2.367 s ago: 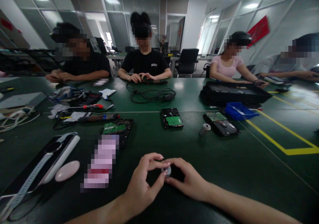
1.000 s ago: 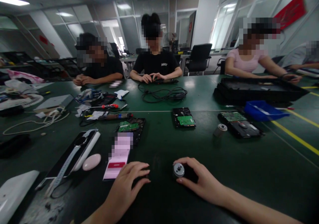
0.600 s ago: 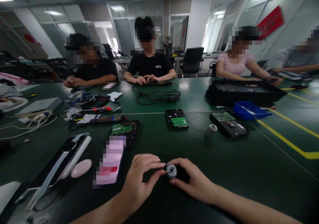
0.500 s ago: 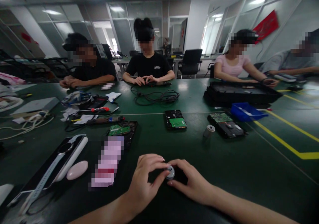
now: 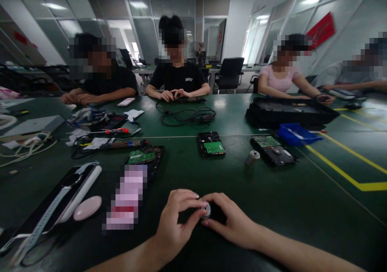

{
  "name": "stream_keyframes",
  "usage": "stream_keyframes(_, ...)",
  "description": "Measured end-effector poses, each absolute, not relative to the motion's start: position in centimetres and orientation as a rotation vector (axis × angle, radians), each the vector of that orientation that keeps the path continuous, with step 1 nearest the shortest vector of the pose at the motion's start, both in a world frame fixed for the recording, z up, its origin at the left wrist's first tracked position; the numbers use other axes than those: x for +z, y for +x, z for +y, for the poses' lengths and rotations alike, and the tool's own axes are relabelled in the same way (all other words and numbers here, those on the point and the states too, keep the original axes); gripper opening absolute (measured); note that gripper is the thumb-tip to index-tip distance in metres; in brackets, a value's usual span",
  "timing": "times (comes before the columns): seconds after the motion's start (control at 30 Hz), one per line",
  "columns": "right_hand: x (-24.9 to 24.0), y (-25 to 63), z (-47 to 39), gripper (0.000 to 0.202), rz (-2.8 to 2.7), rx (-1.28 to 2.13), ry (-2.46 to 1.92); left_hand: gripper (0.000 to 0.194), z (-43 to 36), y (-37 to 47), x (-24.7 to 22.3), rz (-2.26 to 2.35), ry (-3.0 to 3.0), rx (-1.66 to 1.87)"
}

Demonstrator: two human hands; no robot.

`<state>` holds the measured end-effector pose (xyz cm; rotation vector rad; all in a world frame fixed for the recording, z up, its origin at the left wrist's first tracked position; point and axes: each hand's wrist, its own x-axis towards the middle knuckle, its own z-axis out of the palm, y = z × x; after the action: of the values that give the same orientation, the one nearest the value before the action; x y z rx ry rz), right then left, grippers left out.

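Between my two hands is a small grey metal cylinder, its round end tilted up toward me. My left hand pinches it from the left with thumb and fingertips, which cover part of the round end. Curved round its right side are the thumb and fingers of my right hand. Its lower part is hidden. A similar metal cylinder stands upright on the table beyond my right hand. Hard drives with green circuit boards lie farther off: one in the middle, one at the right, one at the left.
At the left lie a watch on a dark flat case, a pink oval object and a blurred pink item. Beyond are a screwdriver, coiled cable, blue bin and black tray. Several people sit opposite.
My left fingertips now cover more of the cylinder's round end, and the cylinder has shifted slightly in my fingers. The whole view has moved a little. Both hands stay in nearly the same place.
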<state>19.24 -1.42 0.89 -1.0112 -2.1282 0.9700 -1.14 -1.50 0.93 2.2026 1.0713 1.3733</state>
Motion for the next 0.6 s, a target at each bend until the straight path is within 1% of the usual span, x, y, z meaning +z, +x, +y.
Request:
stream_keyframes(0.17, 0.84, 19.21, -1.38, 0.035, -2.123, 0.968, -1.007, 0.009, -1.56, -1.11, 0.98, 1.120, 2.161, 1.323)
stream_keyframes(0.6, 0.85, 19.41, -1.42, 0.038, -2.141, 0.952, -0.971, 0.016, -1.69, -1.16, 0.48, 1.078, 2.102, 1.228)
